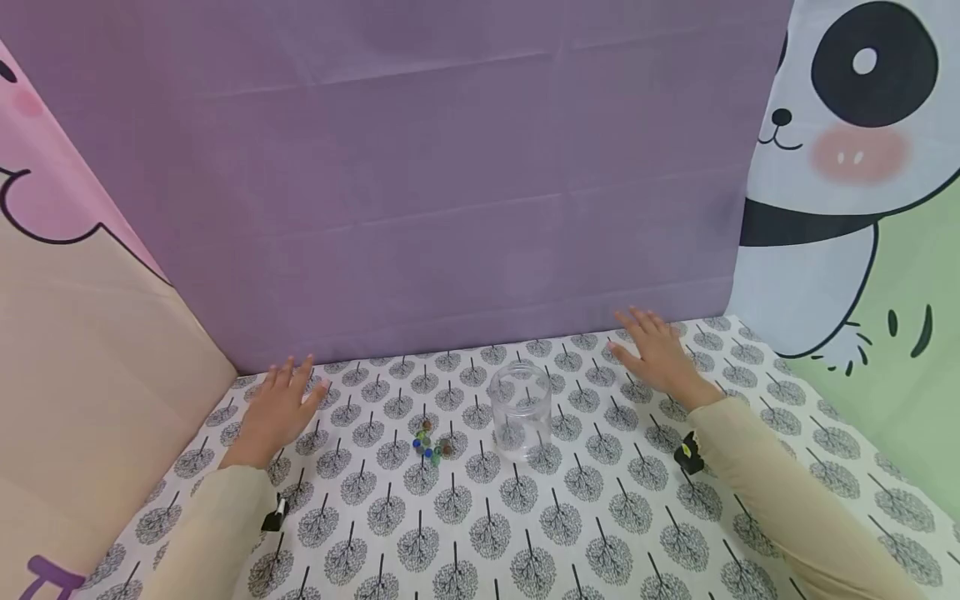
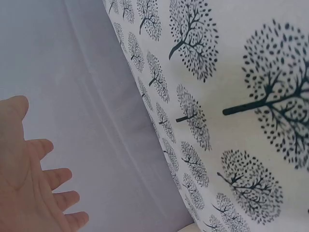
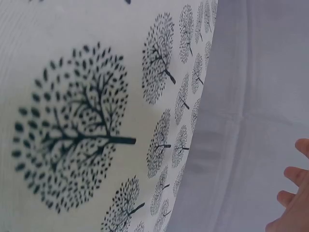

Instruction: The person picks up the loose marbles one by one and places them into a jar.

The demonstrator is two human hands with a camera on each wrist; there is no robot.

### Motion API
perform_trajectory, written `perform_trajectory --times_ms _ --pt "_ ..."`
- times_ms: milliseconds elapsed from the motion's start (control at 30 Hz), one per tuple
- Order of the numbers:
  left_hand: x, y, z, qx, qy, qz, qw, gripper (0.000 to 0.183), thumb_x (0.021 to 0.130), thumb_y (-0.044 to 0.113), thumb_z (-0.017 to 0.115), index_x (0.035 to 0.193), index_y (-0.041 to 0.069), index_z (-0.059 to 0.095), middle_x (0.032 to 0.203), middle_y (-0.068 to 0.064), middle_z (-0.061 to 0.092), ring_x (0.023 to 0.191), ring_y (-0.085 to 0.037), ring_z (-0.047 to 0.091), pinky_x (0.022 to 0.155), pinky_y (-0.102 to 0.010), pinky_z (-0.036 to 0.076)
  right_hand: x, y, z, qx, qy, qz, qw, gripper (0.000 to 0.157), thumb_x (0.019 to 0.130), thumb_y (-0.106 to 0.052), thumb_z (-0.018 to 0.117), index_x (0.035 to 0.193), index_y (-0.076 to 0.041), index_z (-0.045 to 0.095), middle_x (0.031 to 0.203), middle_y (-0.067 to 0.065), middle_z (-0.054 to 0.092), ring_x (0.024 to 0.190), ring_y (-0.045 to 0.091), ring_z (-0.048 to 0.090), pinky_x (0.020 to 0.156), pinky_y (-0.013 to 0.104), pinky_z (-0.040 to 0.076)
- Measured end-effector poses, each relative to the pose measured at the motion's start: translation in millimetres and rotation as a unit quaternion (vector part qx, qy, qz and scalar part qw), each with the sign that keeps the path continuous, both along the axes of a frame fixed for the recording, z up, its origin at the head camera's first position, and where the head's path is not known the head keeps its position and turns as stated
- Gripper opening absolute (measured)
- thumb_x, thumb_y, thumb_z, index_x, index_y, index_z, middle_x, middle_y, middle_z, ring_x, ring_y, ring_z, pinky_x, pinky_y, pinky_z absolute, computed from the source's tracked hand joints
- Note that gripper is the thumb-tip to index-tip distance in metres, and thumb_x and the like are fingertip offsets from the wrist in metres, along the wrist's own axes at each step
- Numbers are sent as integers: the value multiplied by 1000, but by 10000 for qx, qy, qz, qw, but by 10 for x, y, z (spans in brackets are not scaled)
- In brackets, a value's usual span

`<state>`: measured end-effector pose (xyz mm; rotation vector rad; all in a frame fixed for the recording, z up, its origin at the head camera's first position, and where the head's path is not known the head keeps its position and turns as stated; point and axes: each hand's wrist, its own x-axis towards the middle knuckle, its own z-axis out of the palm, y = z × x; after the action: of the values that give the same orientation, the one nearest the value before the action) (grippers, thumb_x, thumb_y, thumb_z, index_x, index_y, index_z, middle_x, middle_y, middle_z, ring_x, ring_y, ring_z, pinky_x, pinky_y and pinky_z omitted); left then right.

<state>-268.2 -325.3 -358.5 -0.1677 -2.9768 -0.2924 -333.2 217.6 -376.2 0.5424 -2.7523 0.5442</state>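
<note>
A clear, see-through jar (image 1: pixel 521 412) stands upright between the two hands, seemingly with nothing inside. Left of it lies a small cluster of coloured glass marbles (image 1: pixel 429 454), blue, green and brown. My left hand (image 1: pixel 274 414) is spread over the left part of the cloth, fingers straight and holding nothing; the left wrist view shows the same hand (image 2: pixel 29 179) with its fingers apart. On the far right, my right hand (image 1: pixel 660 354) is also spread and holds nothing. Only some fingers of the right hand (image 3: pixel 294 193) enter the right wrist view.
A white cloth (image 1: pixel 420 550) printed with grey trees covers the table. Behind it hangs a purple curtain (image 1: pixel 450 208). A beige and pink panel (image 1: pixel 97 350) borders the left side, and a panda-printed panel (image 1: pixel 885 275) the right. Each sleeve carries a small black wrist device (image 1: pixel 688 454).
</note>
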Motion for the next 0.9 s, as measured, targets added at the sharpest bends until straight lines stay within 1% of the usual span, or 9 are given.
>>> perform_trajectory --times_ms 233,433,667,767,900 --pt "5 23 -81 52 138 -97 9998 71 100 50 24 149 -1 14 149 -35 9 133 -58 6 104 -69 7 5 -53 -55 -201 -81 304 9993 65 98 -44 42 148 -6 24 153 24 14 138 50 9 106 68 0" --pt "21 58 -133 175 314 -134 9993 68 101 44 32 148 -2 16 147 -36 13 132 -58 11 104 -68 11 9 -117 -79 -178 -43 390 9991 64 98 -42 43 148 -6 25 153 23 17 137 49 12 106 68 3" --pt "28 82 -158 219 267 -79 9994 68 101 46 30 149 1 12 148 -35 13 131 -58 15 98 -72 19 15 -174 -76 -273 89 617 9977 62 98 -39 44 147 -5 26 152 24 20 137 49 16 109 63 6" --pt "25 108 -166 265 287 -146 9991 68 101 46 31 149 1 14 148 -34 15 132 -56 17 97 -74 19 21 -196 -80 -335 60 707 9969 62 99 -38 44 147 -5 25 152 23 20 137 48 17 110 62 7" --pt "26 160 -175 383 317 -268 9984 68 100 46 32 149 1 16 148 -34 17 132 -55 17 101 -71 16 42 -231 -80 -441 -19 813 9957 62 99 -38 44 147 -5 26 153 22 19 137 47 16 108 64 8"
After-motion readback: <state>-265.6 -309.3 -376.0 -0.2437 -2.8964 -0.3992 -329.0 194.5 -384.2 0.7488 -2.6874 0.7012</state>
